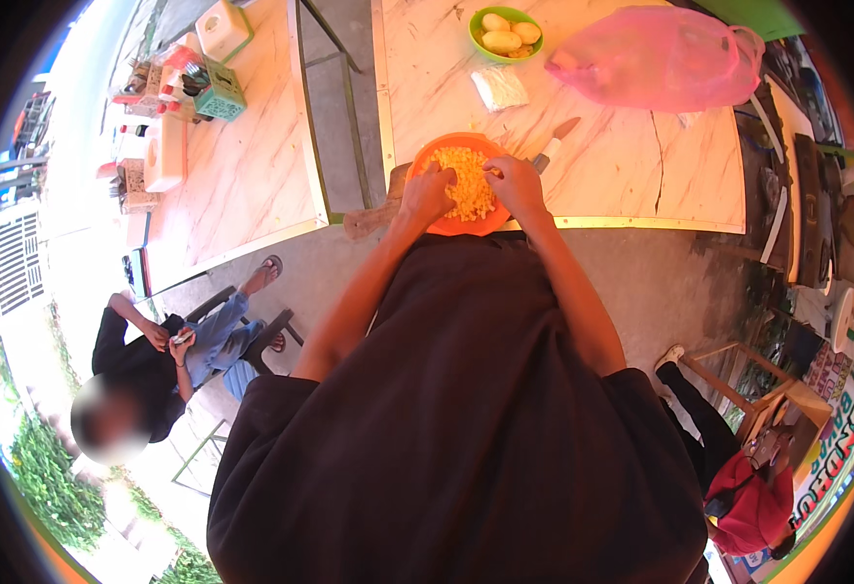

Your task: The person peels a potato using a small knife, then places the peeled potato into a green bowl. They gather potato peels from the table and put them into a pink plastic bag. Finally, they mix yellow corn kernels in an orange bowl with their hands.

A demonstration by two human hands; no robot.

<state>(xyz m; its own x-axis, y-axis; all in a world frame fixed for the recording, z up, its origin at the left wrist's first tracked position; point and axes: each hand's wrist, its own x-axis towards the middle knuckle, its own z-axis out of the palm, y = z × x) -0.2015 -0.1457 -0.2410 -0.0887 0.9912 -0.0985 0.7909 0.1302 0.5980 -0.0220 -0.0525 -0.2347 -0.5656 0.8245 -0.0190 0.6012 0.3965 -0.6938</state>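
Observation:
An orange plastic bowl [463, 228] full of small yellow diced pieces [469, 193] sits at the table's near edge. Over its left side, my left hand [427, 194] has its curled fingers down at the pieces. My right hand [520, 187] is at the opposite rim, thumb and fingertips bent close together above the contents. Whether either hand grips a piece is too small to tell. Partly under the bowl lies a wooden board [370, 221], its handle jutting out to the left. Just beyond my right hand rests a knife [557, 143] with a pale handle.
A green bowl [477, 48] of peeled potatoes [501, 41], a white packet [500, 87] and a pink plastic bag [653, 62] occupy the far side. Left, across a gap, another table [252, 146] carries utensil holders [221, 98]. One person sits at left; another is at lower right.

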